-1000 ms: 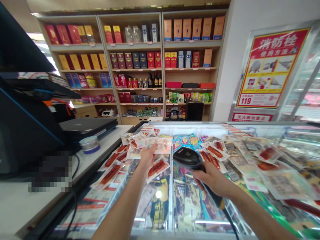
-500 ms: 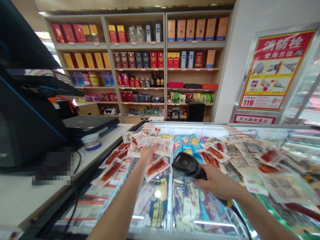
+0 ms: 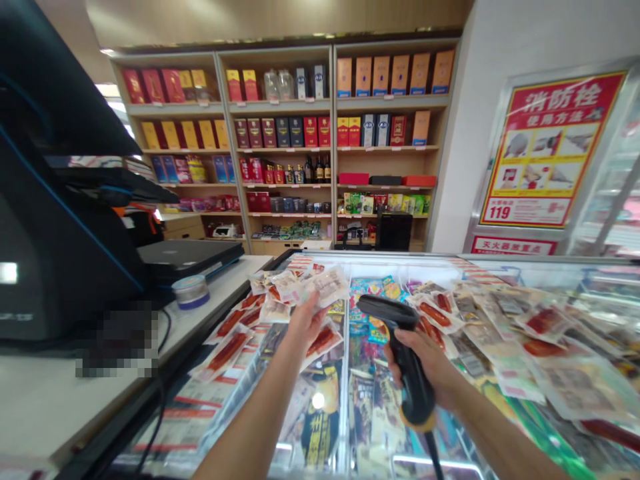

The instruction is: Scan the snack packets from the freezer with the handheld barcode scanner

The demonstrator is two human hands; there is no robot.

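My left hand (image 3: 306, 322) holds a clear snack packet (image 3: 326, 285) raised a little above the glass freezer lid (image 3: 330, 400). My right hand (image 3: 425, 368) grips a black barcode scanner (image 3: 400, 347) by its handle, upright, with its head turned left towards the packet. Many vacuum-packed sausage and meat packets (image 3: 235, 340) lie spread over the lid around both hands, with a denser pile (image 3: 530, 333) to the right.
A black till screen (image 3: 55, 227) stands at the left on a white counter (image 3: 35, 407), with a laptop (image 3: 193, 255) and a small round tub (image 3: 190, 291). Shelves of boxed goods (image 3: 300, 140) fill the back wall. A red notice (image 3: 547, 150) hangs at the right.
My left hand has lifted the packet slightly off the lid. My right hand has tilted the scanner upright and turned its head towards the packet. The view has shifted down a little.
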